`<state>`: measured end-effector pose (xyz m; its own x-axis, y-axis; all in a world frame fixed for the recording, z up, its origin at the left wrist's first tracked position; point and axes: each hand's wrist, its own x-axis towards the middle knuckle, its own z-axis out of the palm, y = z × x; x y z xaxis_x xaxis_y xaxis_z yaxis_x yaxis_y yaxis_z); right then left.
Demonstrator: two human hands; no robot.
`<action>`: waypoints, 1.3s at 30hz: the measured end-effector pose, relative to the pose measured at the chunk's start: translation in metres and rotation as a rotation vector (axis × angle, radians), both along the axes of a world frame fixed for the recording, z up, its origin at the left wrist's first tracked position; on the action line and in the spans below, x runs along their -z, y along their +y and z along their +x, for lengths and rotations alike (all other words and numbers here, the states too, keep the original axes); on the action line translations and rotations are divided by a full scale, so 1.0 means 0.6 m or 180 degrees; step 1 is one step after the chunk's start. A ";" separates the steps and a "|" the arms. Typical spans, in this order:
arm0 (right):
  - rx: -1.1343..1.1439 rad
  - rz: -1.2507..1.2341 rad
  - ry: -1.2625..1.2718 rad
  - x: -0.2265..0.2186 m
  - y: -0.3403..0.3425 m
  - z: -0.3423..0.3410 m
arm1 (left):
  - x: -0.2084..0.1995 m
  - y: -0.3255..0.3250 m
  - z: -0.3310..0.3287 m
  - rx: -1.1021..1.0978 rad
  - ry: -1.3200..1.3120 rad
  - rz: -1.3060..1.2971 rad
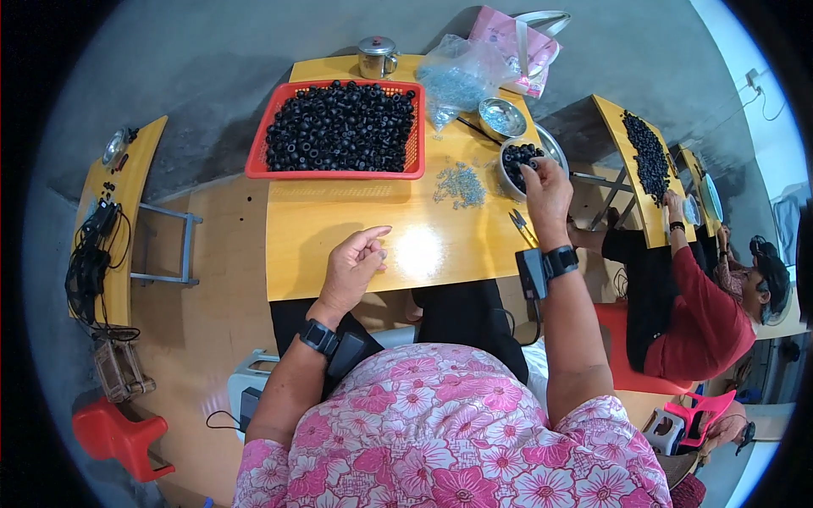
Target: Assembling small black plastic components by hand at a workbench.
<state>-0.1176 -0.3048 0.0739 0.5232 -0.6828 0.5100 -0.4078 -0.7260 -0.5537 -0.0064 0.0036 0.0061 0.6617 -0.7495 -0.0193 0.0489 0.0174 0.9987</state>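
Left hand (352, 267): grip released over bare table (309, 233), near our front edge
Right hand (550, 193): at round bowl (506, 179); we cannot tell its grip
Basket (334, 175): perforated plastic

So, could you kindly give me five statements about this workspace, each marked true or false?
1. The right hand is at the bowl of black parts. True.
2. The basket is blue. False: the basket is red.
3. The clear pieces lie left of the bowl. True.
4. The left hand is inside the basket. False: the left hand is on the basket's near side, outside it.
5. The lidded cup stands on the basket's far side. True.
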 end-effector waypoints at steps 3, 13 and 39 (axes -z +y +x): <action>0.0159 0.0135 0.0158 0.018 -0.053 -0.004 | -0.006 -0.005 -0.001 -0.0087 -0.0045 -0.0002; -0.0614 0.1146 -0.0793 0.014 0.029 0.018 | 0.003 -0.004 0.000 0.0042 -0.0096 -0.0106; -0.2869 -0.0442 0.1558 0.009 0.145 0.274 | -0.006 0.001 0.009 -0.0195 -0.0972 -0.0016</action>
